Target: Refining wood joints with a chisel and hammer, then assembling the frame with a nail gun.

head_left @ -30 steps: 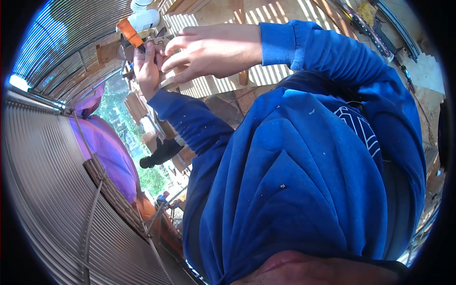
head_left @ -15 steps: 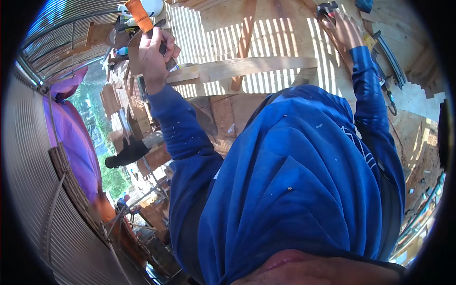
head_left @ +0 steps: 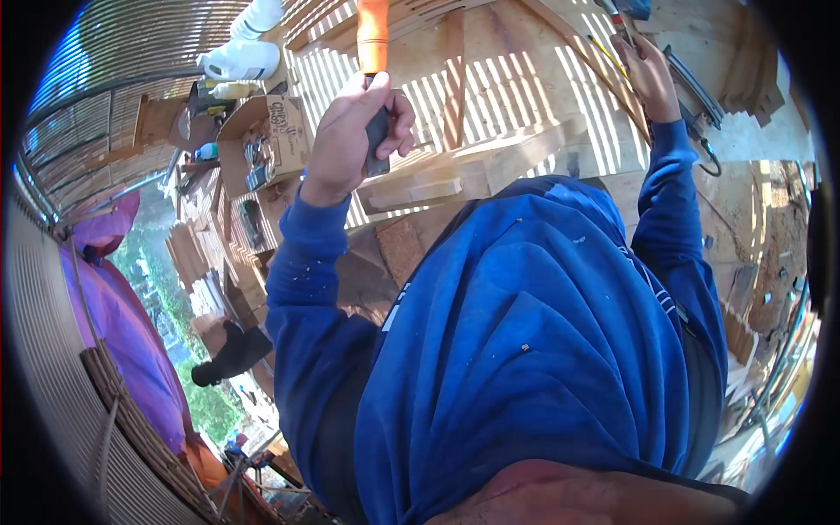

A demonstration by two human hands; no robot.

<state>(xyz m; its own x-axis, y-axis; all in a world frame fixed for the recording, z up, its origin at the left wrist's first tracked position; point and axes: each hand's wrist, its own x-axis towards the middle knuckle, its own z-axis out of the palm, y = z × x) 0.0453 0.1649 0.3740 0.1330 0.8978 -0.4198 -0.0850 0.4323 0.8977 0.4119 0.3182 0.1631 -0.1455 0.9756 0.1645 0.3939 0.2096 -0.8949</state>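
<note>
My left hand (head_left: 354,136) is closed around the dark, flat lower part of a tool with an orange handle (head_left: 373,39). The handle points away from me and its far end leaves the picture. My right hand (head_left: 652,77) reaches to the far right of the workbench (head_left: 516,74), fingers bent round a small dark-and-red tool (head_left: 616,16) whose kind I cannot make out. A thin yellow stick (head_left: 605,54) lies beside those fingers. Nearer to me, a long pale wooden board (head_left: 490,166) lies across the bench's near side.
Left of the bench stand an open cardboard box (head_left: 284,131) with small items and a white jug (head_left: 245,59). A metal rail (head_left: 694,86) and stacked wood (head_left: 744,66) are at the far right. Wooden strips (head_left: 454,79) lie on the bench; a purple tarp (head_left: 122,297) hangs at left.
My left hand has moved right with the orange-handled tool, uncovering the cardboard box. My right hand has shifted slightly, its fingers now curled more. The view has turned a little.
</note>
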